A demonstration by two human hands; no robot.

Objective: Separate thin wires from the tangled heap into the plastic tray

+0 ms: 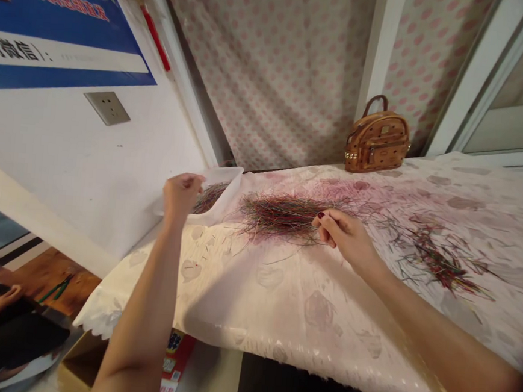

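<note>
My left hand point(181, 194) is raised over the near-left side of a translucent white plastic tray point(231, 189), its fingers curled closed. Whatever it grips, if anything, is hidden. Dark, thin strands point(210, 197) lie in the tray. My right hand point(341, 231) is at the right end of a long bundle of thin, multicoloured, wire-like strands point(280, 214) on the table. Its thumb and fingers are pinched together. Fine pale strands run close to the fingertips, but I cannot tell whether one is between them.
A pile of short coloured pieces point(448, 265) is scattered at the right on the patterned tablecloth point(253, 304). A brown backpack-style bag point(378, 142) stands at the back. Green-handled pliers point(57, 288) lie on a wooden surface at lower left, near another person's hand point(9, 294).
</note>
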